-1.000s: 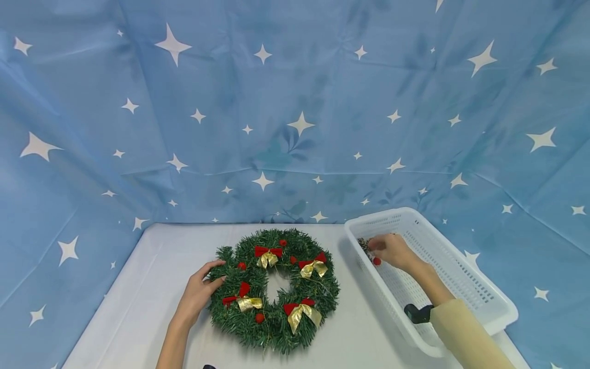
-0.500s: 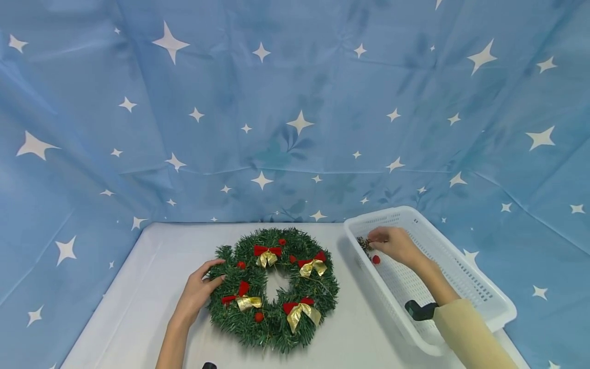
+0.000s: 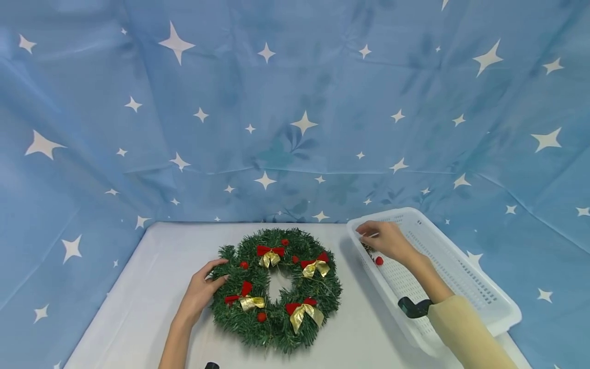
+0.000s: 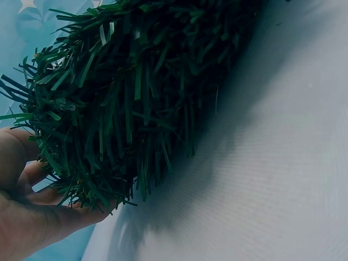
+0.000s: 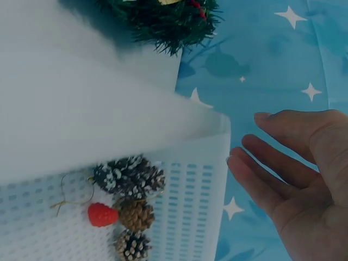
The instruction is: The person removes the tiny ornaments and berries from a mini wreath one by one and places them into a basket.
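A green tinsel Christmas wreath [image 3: 235, 328] lies on the white table, with several red-and-gold bows [image 3: 304, 313] and small red berries [image 3: 261, 317] on it. My left hand [image 3: 197, 292] holds the wreath's left edge, its greenery between thumb and fingers in the left wrist view. Over the far left end of a white plastic basket [image 3: 504, 316] is my right hand [image 3: 387, 240], fingers apart and nothing between them. In the right wrist view, snow-tipped pine cones [image 5: 130, 176], a brown pine cone [image 5: 136, 216] and a red berry with a gold loop [image 5: 102, 215] lie inside the basket.
The basket stands at the table's right side, its long wall slanting toward the front. A blue curtain with white stars [image 3: 304, 123] hangs behind the table [image 3: 124, 307] and at both sides. A dark strap-like device [image 3: 412, 307] is on my right wrist.
My right hand has drawn up and left from among the pine cones to the basket's far left rim, its fingers spreading. The left hand and the wreath have stayed in place.
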Demonstrator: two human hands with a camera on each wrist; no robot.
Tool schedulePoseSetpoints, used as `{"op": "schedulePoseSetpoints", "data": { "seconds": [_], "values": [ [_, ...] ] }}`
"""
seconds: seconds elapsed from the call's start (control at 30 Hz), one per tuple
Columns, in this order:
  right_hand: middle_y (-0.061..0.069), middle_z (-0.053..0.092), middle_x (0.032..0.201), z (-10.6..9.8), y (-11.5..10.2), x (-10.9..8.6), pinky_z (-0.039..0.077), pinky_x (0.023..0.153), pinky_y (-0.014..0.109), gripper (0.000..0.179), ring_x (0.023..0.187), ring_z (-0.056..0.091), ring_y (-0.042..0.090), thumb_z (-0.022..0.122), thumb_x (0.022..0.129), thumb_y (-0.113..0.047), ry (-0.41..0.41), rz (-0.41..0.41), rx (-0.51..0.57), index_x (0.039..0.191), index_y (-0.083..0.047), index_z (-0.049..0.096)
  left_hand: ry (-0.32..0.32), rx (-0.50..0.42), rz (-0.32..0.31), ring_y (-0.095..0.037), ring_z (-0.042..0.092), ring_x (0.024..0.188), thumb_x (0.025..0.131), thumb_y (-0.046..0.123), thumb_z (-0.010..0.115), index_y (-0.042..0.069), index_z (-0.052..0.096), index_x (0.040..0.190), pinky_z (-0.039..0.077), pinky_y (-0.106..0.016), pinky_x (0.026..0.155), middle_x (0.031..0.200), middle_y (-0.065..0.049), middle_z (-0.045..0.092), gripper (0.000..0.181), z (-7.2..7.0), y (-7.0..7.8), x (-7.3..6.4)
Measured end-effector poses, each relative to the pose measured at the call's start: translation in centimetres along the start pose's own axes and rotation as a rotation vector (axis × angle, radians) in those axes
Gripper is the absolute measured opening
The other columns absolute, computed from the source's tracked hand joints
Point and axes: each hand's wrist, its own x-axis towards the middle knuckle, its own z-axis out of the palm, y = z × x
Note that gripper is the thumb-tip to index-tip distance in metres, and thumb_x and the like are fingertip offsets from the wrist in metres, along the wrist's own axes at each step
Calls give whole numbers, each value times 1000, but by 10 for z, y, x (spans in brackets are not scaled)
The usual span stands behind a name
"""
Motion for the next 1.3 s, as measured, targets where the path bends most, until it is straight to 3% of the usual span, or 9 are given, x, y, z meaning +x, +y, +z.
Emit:
{"op": "schedulePoseSetpoints", "data": {
  "seconds": [0.1, 0.2, 0.3, 0.4, 0.6, 0.73, 1.0, 1.3],
  "values": [
    [17, 76, 108, 2, -5, 4, 62, 79, 41, 19, 96, 75, 33, 70, 96, -6, -9, -5, -3, 114, -2, 75, -1, -3, 1, -52, 37, 145, 103, 17, 62, 17, 51, 151, 37, -66, 113, 169, -18, 24, 49, 1, 1, 0],
    [16, 76, 109, 4, -12, 8, 62, 81, 42, 19, 98, 75, 33, 70, 96, -7, -14, -3, 4, 114, -3, 75, 7, 0, 12, -51, 40, 144, 103, 17, 63, 17, 52, 150, 42, -62, 110, 169, -17, 26, 48, 3, 3, 1],
    [16, 76, 110, 6, -19, 11, 62, 82, 42, 19, 99, 75, 33, 70, 96, -7, -19, -8, 18, 113, -3, 75, 12, -3, 21, -48, 51, 136, 102, 16, 63, 17, 53, 149, 50, -47, 95, 168, -17, 28, 48, 5, 5, 3],
    [18, 76, 111, 9, -26, 14, 62, 84, 42, 20, 99, 75, 33, 70, 95, -6, -30, -23, 42, 114, -1, 75, 18, 0, 20, -41, 58, 129, 102, 15, 63, 17, 54, 149, 46, -38, 81, 167, -17, 30, 47, 6, 6, 4],
    [15, 76, 110, 17, -37, 18, 62, 84, 39, 19, 100, 75, 31, 70, 95, -6, -49, -47, 70, 113, -3, 75, 23, 18, 13, -41, 60, 129, 102, 15, 64, 17, 54, 148, 48, -40, 88, 165, -18, 34, 48, 6, 3, 2],
    [15, 76, 111, 24, -43, 22, 62, 84, 38, 19, 100, 75, 30, 71, 95, -6, -55, -64, 100, 113, -3, 75, 28, 1, 13, -41, 59, 130, 102, 15, 64, 17, 54, 148, 43, -36, 79, 165, -17, 34, 48, 5, 3, 2],
    [15, 75, 111, 40, -56, 27, 62, 83, 35, 19, 100, 74, 30, 70, 95, -4, -90, -94, 148, 113, -3, 75, 33, 11, 9, -48, 49, 139, 102, 15, 64, 19, 54, 148, 49, -49, 99, 168, -16, 29, 48, 4, 0, -1],
    [21, 73, 113, 56, -64, 29, 61, 82, 32, 20, 99, 73, 30, 70, 96, -4, -144, -124, 201, 115, 1, 73, 42, 7, 15, -52, 43, 142, 101, 14, 64, 18, 55, 147, 46, -60, 106, 168, -16, 28, 47, 4, 3, -2]
  ]
}}
